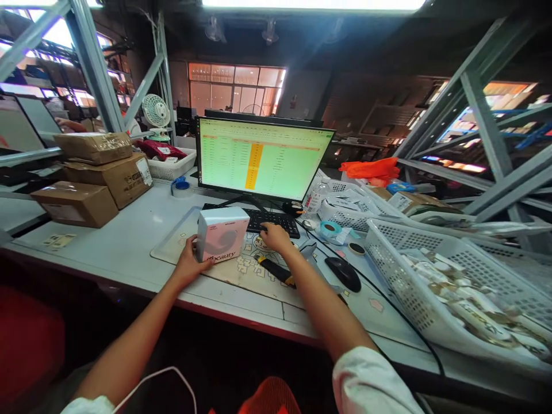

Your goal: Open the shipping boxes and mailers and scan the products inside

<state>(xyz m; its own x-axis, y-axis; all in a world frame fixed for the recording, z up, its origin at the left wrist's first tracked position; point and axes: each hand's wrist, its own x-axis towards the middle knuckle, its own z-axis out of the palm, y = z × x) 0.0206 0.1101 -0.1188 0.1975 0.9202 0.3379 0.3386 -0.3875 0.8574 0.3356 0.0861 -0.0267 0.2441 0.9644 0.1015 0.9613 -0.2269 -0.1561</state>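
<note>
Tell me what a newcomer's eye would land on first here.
Probably the bright monitor at the back of the desk, its pale green screen cut by an orange column. Next, the pale box in front of it, which the left hand holds at its lower left while the right hand is at the keyboard. Off to the right, a vivid orange bundle stands out beyond the white baskets.
</note>
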